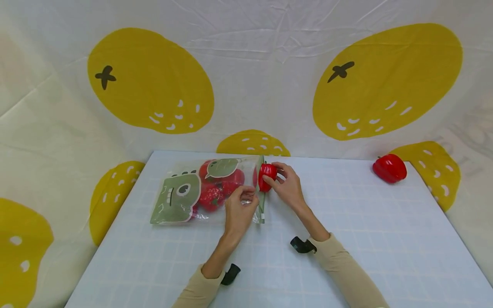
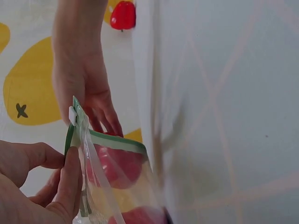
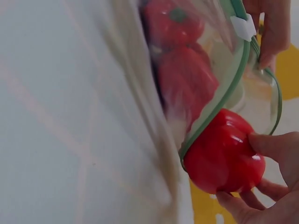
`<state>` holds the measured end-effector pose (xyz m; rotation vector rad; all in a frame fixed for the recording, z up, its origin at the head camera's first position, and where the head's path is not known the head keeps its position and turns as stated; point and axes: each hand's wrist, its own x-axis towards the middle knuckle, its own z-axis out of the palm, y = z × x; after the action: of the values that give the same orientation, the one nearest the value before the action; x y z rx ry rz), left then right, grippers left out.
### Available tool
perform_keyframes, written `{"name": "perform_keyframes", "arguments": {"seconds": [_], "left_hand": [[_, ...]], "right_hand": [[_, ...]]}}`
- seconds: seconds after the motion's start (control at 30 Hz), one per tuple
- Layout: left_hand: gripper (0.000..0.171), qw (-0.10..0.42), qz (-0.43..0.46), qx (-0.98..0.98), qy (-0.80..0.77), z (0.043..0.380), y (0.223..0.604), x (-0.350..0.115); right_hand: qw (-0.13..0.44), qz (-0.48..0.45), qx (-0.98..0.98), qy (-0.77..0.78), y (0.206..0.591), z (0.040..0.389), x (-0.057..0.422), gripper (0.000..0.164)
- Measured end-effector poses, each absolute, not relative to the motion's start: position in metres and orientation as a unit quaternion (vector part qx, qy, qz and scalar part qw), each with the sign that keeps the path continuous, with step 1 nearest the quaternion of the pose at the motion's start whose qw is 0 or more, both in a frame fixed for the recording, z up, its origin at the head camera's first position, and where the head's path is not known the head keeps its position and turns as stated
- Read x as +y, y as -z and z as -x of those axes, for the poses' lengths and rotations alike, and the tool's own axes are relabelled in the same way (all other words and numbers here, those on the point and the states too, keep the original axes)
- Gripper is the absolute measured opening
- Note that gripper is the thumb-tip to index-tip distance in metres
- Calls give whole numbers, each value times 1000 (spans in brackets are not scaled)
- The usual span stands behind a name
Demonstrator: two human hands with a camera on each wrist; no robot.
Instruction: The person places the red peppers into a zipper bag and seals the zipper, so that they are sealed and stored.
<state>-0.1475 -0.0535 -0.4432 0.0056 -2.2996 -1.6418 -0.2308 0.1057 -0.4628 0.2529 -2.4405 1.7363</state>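
A clear zip bag (image 1: pixel 175 201) with a green cartoon print lies on its side, several red bell peppers (image 1: pixel 212 197) inside it. My left hand (image 1: pixel 239 214) pinches the bag's upper edge near its mouth, thumb against fingers in the left wrist view. My right hand (image 1: pixel 290 190) holds another red bell pepper (image 3: pixel 224 156) between thumb and fingers, partly within the opening. The bag's green zip strip (image 3: pixel 219 100) curves past that pepper, and a white slider (image 3: pixel 243 28) sits on the strip near my left hand.
One more red bell pepper (image 1: pixel 390 168) lies at the table's far right corner. The light-blue table (image 1: pixel 346 239) has a faint grid. Behind it hangs a white cloth (image 1: pixel 262 85) with large yellow fruit prints.
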Motion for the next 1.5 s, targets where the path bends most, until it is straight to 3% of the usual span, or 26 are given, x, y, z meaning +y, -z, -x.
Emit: {"name": "perform_keyframes", "arguments": {"seconds": [1.07,1.5], "left_hand": [[14,192,40,-795,574,149,449,-55],[14,178,34,-804,567,149,448,-54]], "right_hand": [[29,-92,-820,-564,474,246,73,48],[-42,-106,-827,-551,470,247,72,42]]}}
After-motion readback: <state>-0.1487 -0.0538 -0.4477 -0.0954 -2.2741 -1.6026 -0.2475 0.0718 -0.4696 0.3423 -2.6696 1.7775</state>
